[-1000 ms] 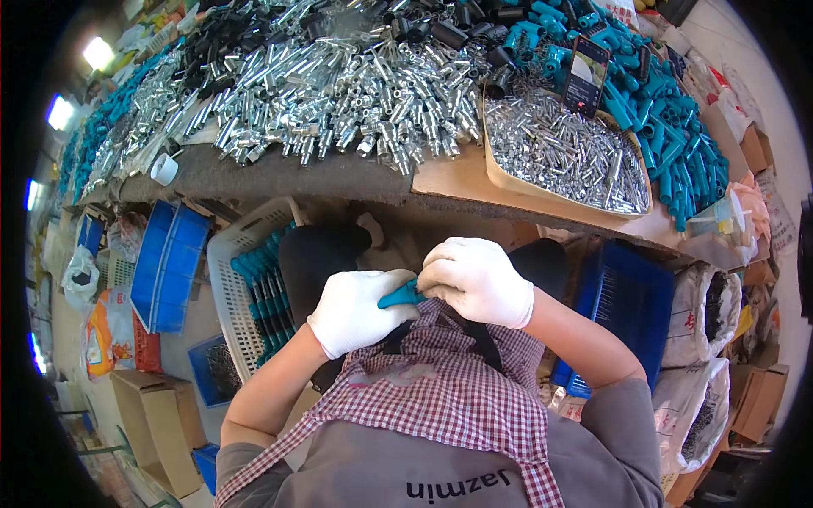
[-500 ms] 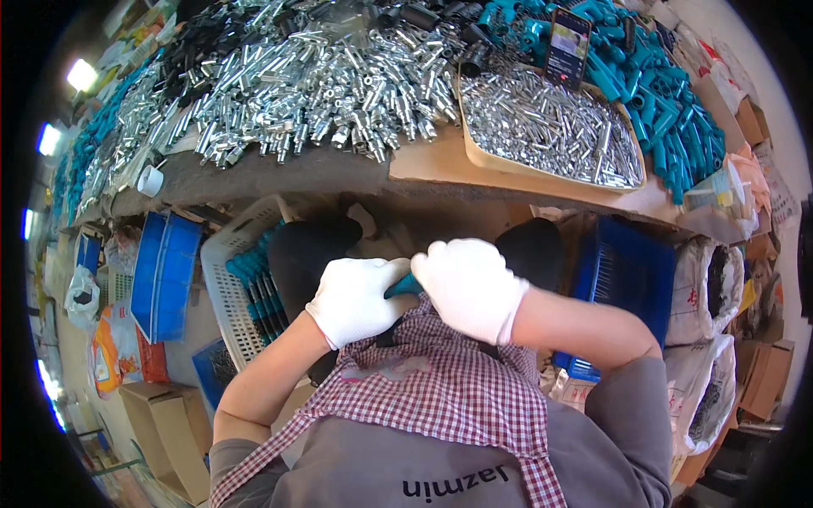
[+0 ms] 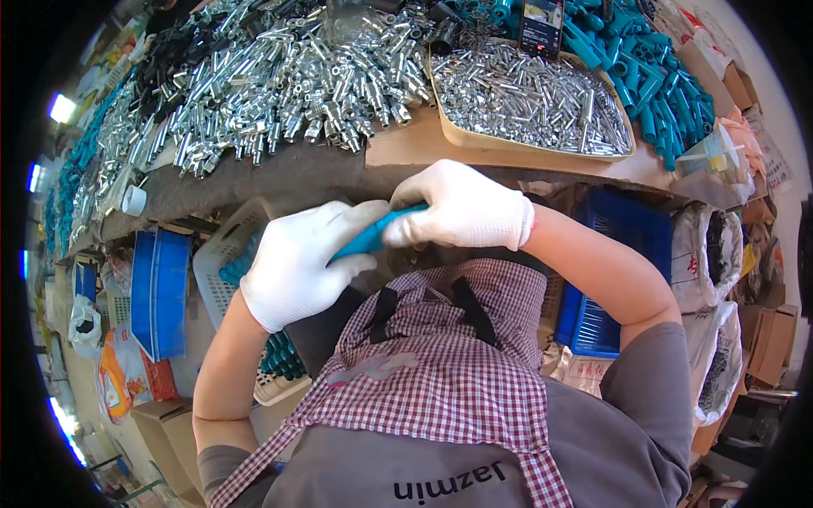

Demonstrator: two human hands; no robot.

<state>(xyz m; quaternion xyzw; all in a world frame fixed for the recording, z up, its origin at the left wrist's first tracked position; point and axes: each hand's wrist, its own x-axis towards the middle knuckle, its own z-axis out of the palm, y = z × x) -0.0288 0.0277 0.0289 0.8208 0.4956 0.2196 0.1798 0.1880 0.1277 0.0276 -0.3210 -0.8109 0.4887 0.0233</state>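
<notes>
A teal plastic handle [image 3: 370, 236] lies tilted between my two white-gloved hands, over the lap edge of the checked apron [image 3: 440, 356]. My left hand [image 3: 296, 264] grips its lower left end, thumb beneath and fingers along the top. Around the upper right end my right hand [image 3: 461, 207] is closed, and what lies under its palm is hidden. Partly behind my left forearm stands a white slatted basket [image 3: 212, 269] holding several teal-and-black pieces [image 3: 281, 357].
The bench bears a heap of silver metal fittings [image 3: 279, 85], a cream tray [image 3: 517, 146] of small metal pins, teal plastic parts [image 3: 652, 85] and a phone [image 3: 540, 30]. Blue crates [image 3: 158, 292] stand left, and another blue crate [image 3: 593, 326] sits right beside white sacks [image 3: 711, 364].
Both hands have risen toward the bench, the left also going further left. More of the teal handle shows between them. The bench sits slightly higher and further left in view.
</notes>
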